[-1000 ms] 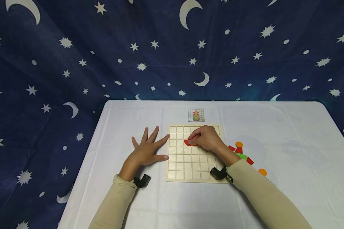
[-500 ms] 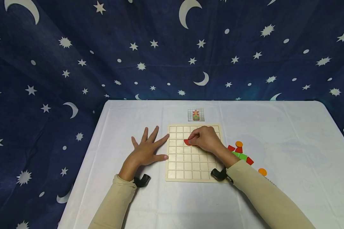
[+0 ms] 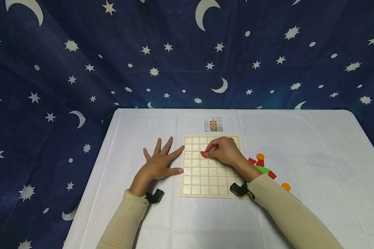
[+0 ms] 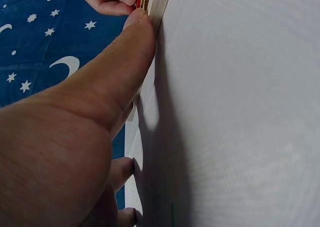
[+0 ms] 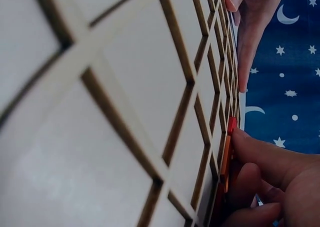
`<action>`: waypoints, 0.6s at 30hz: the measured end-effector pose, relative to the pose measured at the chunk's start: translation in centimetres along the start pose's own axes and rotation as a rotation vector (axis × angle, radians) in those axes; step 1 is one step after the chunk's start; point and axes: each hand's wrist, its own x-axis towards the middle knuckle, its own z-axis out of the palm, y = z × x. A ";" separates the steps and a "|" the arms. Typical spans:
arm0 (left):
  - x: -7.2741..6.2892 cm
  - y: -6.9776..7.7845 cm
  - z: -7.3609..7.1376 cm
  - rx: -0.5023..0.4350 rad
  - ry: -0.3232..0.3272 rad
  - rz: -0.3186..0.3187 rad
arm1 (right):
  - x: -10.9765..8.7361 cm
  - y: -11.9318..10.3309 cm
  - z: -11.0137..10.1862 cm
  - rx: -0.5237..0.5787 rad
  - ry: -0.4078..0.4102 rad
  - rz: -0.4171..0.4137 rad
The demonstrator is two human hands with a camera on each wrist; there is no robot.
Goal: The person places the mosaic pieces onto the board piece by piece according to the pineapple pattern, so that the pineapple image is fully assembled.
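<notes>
Board (image 3: 191, 180) lies flat on the table (image 3: 318, 152). The left hand (image 3: 157, 166) is at its 9 o'clock edge: fingers straight and spread, gripping nothing, thumb tip against the rim. Apply light sideways pressure here so that the board cannot slide.

The red piece (image 3: 203, 155) is on the grid, at 11 o'clock from the board's centre. The right hand (image 3: 225, 150) has its fingers bent, thumb and fingertip pinching the piece at its 3 o'clock side. An orange piece (image 5: 226, 158) lies beside it, next to the fingers; avoid nudging it.

Align the straight edge with the cell before pressing evenly; a tilted piece would probably catch. Whether it is fully seated cannot be told.

Check orientation against the picture card (image 3: 213, 125), beyond the board at 12 o'clock. Loose pieces (image 3: 264, 169) lie off the 3 o'clock edge.
</notes>
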 end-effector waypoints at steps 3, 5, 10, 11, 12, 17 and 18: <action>0.0 0.0 0.0 0.003 0.002 0.000 | -0.1 0.0 0.0 0.000 0.006 -0.005; 0.0 0.0 0.0 0.006 0.001 0.000 | -0.1 0.0 0.0 0.000 0.009 -0.004; 0.0 0.0 0.0 0.011 -0.003 -0.004 | -0.1 0.0 0.1 0.005 0.016 -0.002; 0.0 0.0 -0.1 0.010 -0.002 -0.004 | -0.1 0.1 0.1 0.006 0.017 -0.003; 0.0 0.1 -0.1 0.011 -0.002 -0.005 | -0.1 0.1 0.1 0.008 0.018 -0.005; -0.1 0.1 -0.1 0.009 0.004 0.000 | -0.1 0.1 0.0 0.032 0.010 0.013; -0.1 0.1 -0.1 0.009 0.003 -0.001 | -0.1 0.1 -0.1 0.043 0.007 0.023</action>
